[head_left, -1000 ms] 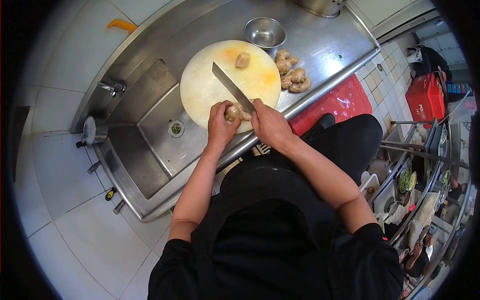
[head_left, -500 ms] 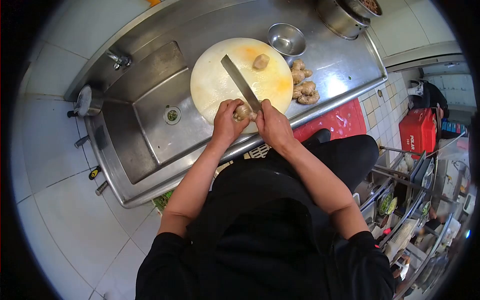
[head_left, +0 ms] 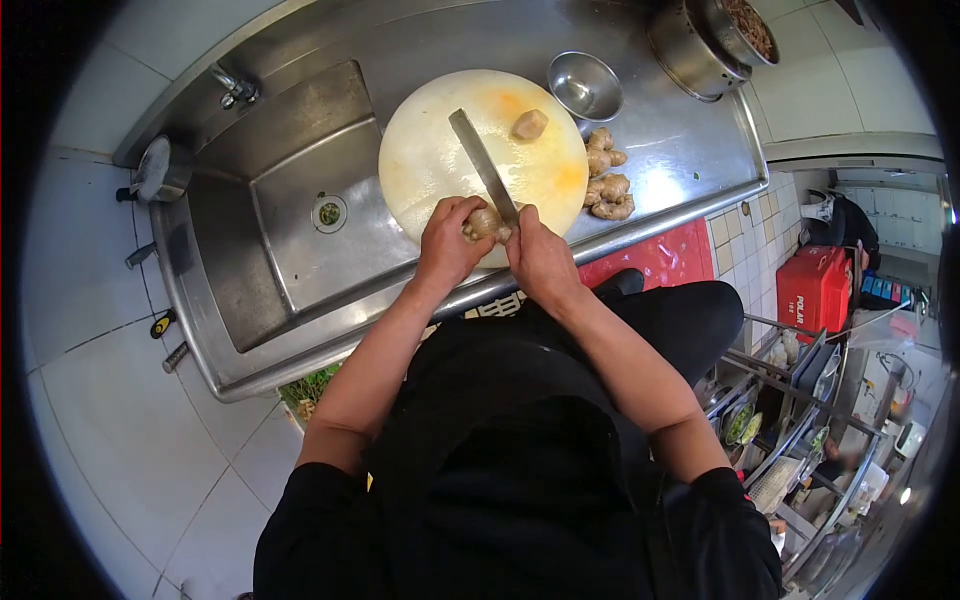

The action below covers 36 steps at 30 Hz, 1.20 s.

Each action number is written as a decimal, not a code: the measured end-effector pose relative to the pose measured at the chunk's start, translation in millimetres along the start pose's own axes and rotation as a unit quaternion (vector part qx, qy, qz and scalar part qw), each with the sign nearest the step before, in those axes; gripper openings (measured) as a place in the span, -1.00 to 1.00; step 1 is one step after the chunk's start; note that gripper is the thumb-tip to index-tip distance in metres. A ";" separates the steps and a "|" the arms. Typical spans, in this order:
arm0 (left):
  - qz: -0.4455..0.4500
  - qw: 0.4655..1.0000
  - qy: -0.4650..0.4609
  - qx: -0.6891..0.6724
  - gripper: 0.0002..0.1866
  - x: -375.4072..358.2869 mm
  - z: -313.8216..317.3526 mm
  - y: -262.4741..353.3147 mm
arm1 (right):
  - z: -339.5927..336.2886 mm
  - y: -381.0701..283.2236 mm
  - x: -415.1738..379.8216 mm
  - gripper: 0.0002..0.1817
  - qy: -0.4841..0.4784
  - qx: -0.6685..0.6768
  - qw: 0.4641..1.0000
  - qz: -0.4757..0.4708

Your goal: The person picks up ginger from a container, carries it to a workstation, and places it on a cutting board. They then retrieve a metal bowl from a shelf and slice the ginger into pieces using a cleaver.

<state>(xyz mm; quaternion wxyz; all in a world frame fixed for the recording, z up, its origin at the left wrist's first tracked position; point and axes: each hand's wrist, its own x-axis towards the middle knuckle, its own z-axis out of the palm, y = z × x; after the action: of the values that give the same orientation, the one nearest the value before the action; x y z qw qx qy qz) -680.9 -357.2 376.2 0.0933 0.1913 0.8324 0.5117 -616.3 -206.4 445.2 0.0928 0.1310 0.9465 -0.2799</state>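
1. Currently, the left hand (head_left: 448, 246) has fingers clamped on a ginger root (head_left: 484, 223) by the near edge of the chopping board (head_left: 425, 150).
2. The right hand (head_left: 541, 256) has fingers wrapped around a kitchen knife (head_left: 482, 163), tip toward the far edge.
3. Mainly the view has turned; apparently the same root remains in work.

Green scraps (head_left: 329, 211) sit in the drain of the steel sink (head_left: 285, 170). A tap (head_left: 233, 87) juts from the wall side of that sink, and I can see a metal pan (head_left: 172, 178) at its left end. Leafy greens (head_left: 312, 387) peek out below its near edge. Well off to the sink's right stand a steel pot (head_left: 680, 52), a red POLAR cooler (head_left: 810, 287) and a crowded rack (head_left: 770, 376).
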 end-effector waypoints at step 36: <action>0.021 0.997 -0.032 -0.060 -0.51 -20.6 -17.4 -11.1 | -23.6 39.1 10.8 -0.78 -0.019 -0.008 0.998 -0.053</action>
<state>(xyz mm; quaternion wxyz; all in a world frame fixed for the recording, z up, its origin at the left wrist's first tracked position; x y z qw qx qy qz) -670.7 -384.4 373.5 0.1205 0.2192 0.7926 0.5561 -617.2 -159.6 442.2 0.0968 0.0746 0.9523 -0.2796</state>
